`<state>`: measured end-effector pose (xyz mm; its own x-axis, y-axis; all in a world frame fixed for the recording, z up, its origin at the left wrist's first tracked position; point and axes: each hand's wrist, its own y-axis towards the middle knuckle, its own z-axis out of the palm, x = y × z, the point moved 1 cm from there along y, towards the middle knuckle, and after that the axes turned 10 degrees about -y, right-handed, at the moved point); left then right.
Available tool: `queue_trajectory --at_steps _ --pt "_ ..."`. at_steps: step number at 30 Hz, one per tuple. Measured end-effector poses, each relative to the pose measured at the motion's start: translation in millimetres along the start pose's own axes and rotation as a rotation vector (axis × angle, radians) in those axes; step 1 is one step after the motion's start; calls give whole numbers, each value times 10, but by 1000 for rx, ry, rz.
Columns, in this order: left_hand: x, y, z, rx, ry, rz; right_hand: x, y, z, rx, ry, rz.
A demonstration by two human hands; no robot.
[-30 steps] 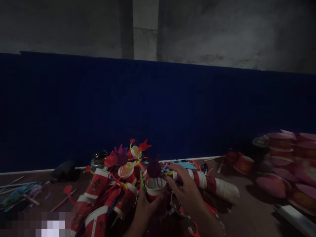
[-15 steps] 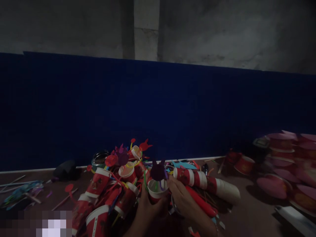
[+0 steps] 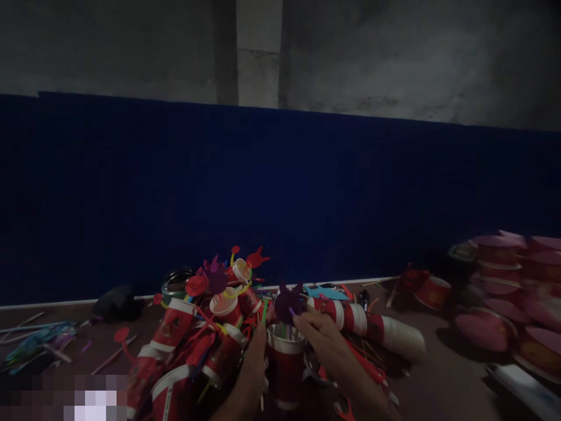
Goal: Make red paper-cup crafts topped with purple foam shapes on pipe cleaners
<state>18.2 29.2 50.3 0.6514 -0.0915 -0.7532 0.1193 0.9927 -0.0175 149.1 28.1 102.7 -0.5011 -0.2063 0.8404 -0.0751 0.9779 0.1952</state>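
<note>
A red paper cup (image 3: 286, 368) with a white rim stands upright before me. A dark purple cutout (image 3: 289, 301) with pointed ears rises above its far rim. At the cup's left edge, my left hand (image 3: 258, 345) appears closed on a green pipe cleaner (image 3: 265, 310); its fingertips are partly hidden. Over the right of the rim, my right hand (image 3: 319, 328) pinches a purple pipe cleaner (image 3: 293, 313) between thumb and fingers. Some green and purple also shows inside the cup's mouth.
Decorated red cups (image 3: 173, 324) are heaped at left, near a glass jar (image 3: 177, 280). Nested cups (image 3: 385, 333) lie at right beside blue paper (image 3: 326, 292). Red scissors (image 3: 344, 407) lie close by. Pink-topped tubs (image 3: 497, 263) are stacked far right. A blue wall panel (image 3: 280, 193) borders the back.
My left hand has gone from around the cup to the green pipe cleaner at its side. The cup now shows lower and more fully. My right hand keeps the purple pipe cleaner, slightly shifted.
</note>
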Motion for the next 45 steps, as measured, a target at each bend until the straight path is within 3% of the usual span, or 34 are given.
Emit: queue_trajectory --at_steps 5,10,17,26,33,45 --pt "-141 29 -106 -225 194 73 21 5 -5 94 -33 -67" --pt "-140 84 -121 -105 171 112 -2 17 -11 -39 -69 -72" --pt "-207 88 -68 -93 189 105 17 4 8 80 139 -54" --pt "-216 39 -43 -53 290 189 -4 -10 -5 4 44 -40" --pt "-244 44 -38 -92 352 160 17 0 -34 10 -28 -61" --pt "-332 -22 -5 -45 651 400 -29 -21 -3 2 -64 -35"
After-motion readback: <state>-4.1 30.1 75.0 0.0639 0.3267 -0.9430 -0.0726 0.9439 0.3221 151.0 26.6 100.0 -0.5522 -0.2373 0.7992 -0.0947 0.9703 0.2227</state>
